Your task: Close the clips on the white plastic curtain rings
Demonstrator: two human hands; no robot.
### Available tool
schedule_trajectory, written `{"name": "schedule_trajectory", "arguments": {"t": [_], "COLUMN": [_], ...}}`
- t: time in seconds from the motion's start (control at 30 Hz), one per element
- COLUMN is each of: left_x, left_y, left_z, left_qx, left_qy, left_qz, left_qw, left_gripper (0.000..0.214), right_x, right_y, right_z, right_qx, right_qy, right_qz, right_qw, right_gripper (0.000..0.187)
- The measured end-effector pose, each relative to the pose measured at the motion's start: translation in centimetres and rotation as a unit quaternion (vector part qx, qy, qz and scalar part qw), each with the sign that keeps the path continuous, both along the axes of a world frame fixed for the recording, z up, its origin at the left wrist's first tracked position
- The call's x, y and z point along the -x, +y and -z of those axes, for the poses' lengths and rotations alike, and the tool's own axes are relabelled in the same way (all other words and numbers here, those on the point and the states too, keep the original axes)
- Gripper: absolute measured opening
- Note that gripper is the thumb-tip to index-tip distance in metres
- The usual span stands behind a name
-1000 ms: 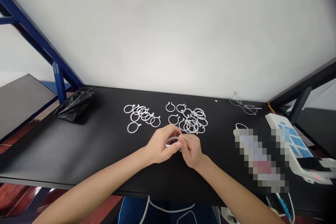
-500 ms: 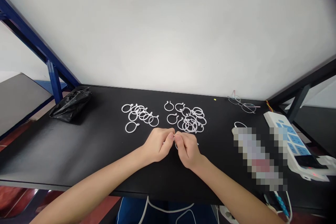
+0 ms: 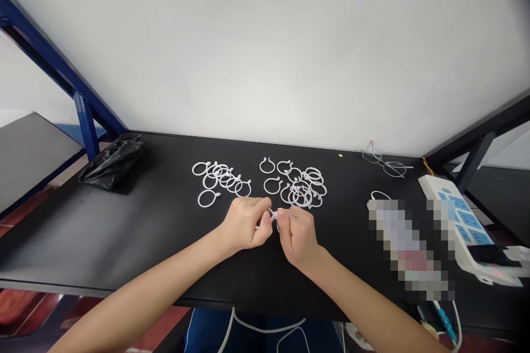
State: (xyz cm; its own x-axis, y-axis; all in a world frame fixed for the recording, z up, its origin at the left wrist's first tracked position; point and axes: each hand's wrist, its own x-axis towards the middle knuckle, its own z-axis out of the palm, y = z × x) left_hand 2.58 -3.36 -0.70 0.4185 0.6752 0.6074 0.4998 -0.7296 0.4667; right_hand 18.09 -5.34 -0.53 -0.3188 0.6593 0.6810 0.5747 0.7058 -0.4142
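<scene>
Head view: your left hand (image 3: 246, 224) and right hand (image 3: 298, 234) pinch white ring pieces (image 3: 274, 215), apparently joining or separating them; the next move likely needs steadiness.

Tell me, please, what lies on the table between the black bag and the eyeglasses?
In the head view, white rings in two groups lie between the black bag and the eyeglasses; a small yellow bit lies nearer the eyeglasses.
</scene>
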Motion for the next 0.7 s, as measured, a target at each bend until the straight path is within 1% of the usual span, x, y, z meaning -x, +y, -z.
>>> {"name": "schedule_trajectory", "arguments": {"t": [0.3, 0.5, 0.7], "left_x": [0.0, 0.06, 0.11], "left_y": [0.0, 0.04, 0.14], "left_z": [-0.25, -0.12, -0.11], "left_qx": [-0.01, 0.016, 0.027], "left_qy": [-0.019, -0.011, 0.002], "left_qz": [0.014, 0.015, 0.017], "left_qw": [1.0, 1.0, 0.999], "left_gripper": [0.021, 0.024, 0.024], "right_x": [0.1, 0.08, 0.06], "right_y": [-0.04, 0.18, 0.2], "right_z": [0.04, 0.27, 0.48], "right_qx": [-0.011, -0.008, -0.005], "right_qy": [-0.001, -0.006, -0.007], "right_qz": [-0.022, -0.013, -0.007], "right_qw": [1.0, 1.0, 1.0], "right_gripper": [0.041, 0.042, 0.042]}}
